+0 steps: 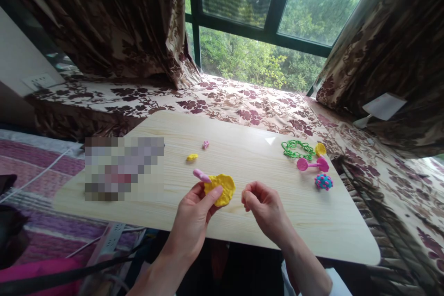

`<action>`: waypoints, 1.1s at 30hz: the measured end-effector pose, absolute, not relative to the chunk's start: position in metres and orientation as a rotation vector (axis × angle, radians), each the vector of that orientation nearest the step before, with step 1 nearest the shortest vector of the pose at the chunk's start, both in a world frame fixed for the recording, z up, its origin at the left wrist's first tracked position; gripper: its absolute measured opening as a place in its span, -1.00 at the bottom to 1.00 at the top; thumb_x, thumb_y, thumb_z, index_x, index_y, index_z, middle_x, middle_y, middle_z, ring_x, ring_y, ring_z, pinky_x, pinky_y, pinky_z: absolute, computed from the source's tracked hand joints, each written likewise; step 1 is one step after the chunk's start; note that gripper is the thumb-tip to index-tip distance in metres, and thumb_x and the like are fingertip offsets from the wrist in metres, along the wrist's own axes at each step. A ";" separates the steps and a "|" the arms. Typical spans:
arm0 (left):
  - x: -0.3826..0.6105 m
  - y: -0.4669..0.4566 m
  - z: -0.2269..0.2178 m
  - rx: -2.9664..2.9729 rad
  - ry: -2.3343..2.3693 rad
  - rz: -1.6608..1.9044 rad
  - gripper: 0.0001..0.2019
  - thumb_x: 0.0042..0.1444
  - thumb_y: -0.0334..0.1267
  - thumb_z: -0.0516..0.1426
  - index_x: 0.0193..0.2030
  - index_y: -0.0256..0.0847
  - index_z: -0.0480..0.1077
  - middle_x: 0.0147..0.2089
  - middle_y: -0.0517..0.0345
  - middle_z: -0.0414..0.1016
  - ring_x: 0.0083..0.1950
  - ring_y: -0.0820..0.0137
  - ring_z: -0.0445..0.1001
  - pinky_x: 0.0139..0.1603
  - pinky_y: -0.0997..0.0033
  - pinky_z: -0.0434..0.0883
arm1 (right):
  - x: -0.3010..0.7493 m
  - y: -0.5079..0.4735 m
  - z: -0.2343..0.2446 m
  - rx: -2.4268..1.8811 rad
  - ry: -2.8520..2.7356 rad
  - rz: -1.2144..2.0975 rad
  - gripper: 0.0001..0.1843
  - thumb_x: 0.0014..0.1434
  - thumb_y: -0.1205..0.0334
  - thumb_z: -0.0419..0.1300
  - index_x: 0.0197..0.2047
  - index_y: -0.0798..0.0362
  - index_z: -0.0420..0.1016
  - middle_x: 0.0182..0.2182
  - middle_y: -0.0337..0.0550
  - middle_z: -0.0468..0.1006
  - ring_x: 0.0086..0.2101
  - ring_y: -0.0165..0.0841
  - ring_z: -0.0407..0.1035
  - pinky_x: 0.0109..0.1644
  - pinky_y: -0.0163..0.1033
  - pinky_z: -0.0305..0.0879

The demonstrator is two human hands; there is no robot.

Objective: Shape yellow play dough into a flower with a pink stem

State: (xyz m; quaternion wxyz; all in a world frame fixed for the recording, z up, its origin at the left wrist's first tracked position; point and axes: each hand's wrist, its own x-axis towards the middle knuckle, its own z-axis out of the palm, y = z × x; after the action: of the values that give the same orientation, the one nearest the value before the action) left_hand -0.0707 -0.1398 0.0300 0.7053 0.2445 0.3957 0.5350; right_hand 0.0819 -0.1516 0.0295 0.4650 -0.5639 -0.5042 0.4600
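My left hand [194,217] pinches a flattened, uneven disc of yellow modelling clay [226,190] between thumb and fingers, above the near part of the table. A short pink clay roll [201,175] sticks out by the disc's upper left edge; I cannot tell whether it is attached or held behind it. To the right of the disc, and apart from it, is my right hand [261,199] with its fingers curled together. Whether a small bit of something is in those fingers is hidden. Beyond the left hand lie a small yellow clay lump [192,157] and a small pink clay lump [206,144].
On the light wooden table [294,236], at the right, lie a green linked chain [296,149], a yellow clay piece [320,149], a pink dumbbell shape [313,164] and a blue ball with pink dots [323,182]. A blurred-out patch [125,169] covers the left side.
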 end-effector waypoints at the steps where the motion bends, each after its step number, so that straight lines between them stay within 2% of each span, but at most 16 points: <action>1: -0.072 -0.139 0.030 0.542 0.895 1.222 -0.79 -0.03 -0.37 0.18 -0.20 -0.19 0.35 -0.12 0.17 0.45 -0.16 0.47 0.44 -0.15 0.48 0.40 | 0.082 -0.151 0.029 -1.380 -1.223 1.138 -0.87 0.04 0.33 0.08 -0.53 0.11 0.33 -0.61 -0.30 0.35 -0.57 -0.51 0.20 -0.49 -0.40 0.18; 9: -0.074 -0.142 0.038 0.594 0.894 1.172 -0.76 -0.02 -0.34 0.17 -0.16 -0.23 0.35 -0.13 0.13 0.47 -0.16 0.42 0.45 -0.08 0.40 0.38 | 0.069 -0.148 0.038 -1.275 -1.229 1.273 -0.81 0.09 0.24 0.08 -0.43 0.16 0.45 -0.54 -0.18 0.46 -0.53 -0.48 0.28 -0.43 -0.35 0.27; 17: -0.077 -0.141 0.036 0.638 0.946 1.175 -0.75 -0.03 -0.33 0.19 -0.17 -0.25 0.33 -0.19 0.11 0.49 -0.19 0.41 0.47 -0.12 0.43 0.39 | 0.065 -0.144 0.029 -1.297 -1.270 1.257 -0.88 0.05 0.31 0.11 -0.40 0.14 0.45 -0.54 -0.22 0.45 -0.51 -0.48 0.28 -0.43 -0.39 0.23; 22: -0.084 -0.137 0.030 0.569 0.973 1.242 -0.77 -0.05 -0.36 0.20 -0.20 -0.24 0.34 -0.20 0.14 0.48 -0.19 0.44 0.46 -0.14 0.47 0.40 | 0.059 -0.140 0.024 -1.422 -1.499 1.032 -0.85 0.11 0.31 0.01 -0.43 0.12 0.35 -0.59 -0.29 0.34 -0.57 -0.52 0.21 -0.52 -0.44 0.17; 26: -0.108 -0.125 0.022 0.471 0.993 1.369 -0.79 -0.05 -0.40 0.19 -0.22 -0.22 0.35 -0.14 0.13 0.45 -0.19 0.44 0.45 -0.21 0.43 0.44 | 0.054 -0.118 0.022 -1.490 -1.753 0.791 -0.77 0.18 0.27 -0.09 -0.40 0.12 0.31 -0.58 -0.27 0.35 -0.57 -0.50 0.23 -0.54 -0.44 0.16; 29: -0.129 -0.118 0.017 0.444 0.966 1.411 -0.79 -0.04 -0.41 0.19 -0.22 -0.21 0.34 -0.13 0.11 0.44 -0.17 0.41 0.45 -0.22 0.39 0.46 | 0.041 -0.084 0.022 -1.451 -1.906 0.709 -0.76 0.18 0.23 -0.04 -0.41 0.10 0.37 -0.58 -0.25 0.39 -0.57 -0.48 0.24 -0.52 -0.42 0.13; 33: -0.150 -0.118 0.013 0.411 0.986 1.482 -0.76 -0.04 -0.42 0.19 -0.18 -0.20 0.34 -0.11 0.10 0.43 -0.15 0.39 0.45 -0.21 0.38 0.48 | 0.009 -0.034 0.021 -1.401 -2.140 0.510 -0.83 0.15 0.31 0.02 -0.38 0.10 0.42 -0.50 -0.18 0.46 -0.46 -0.43 0.29 -0.37 -0.36 0.14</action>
State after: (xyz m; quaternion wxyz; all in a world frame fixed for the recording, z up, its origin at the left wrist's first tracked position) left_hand -0.1504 -0.1182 0.0127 0.6110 0.1782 0.4274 0.6420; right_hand 0.0090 -0.0343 0.0209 0.2637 -0.5181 -0.7915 0.1886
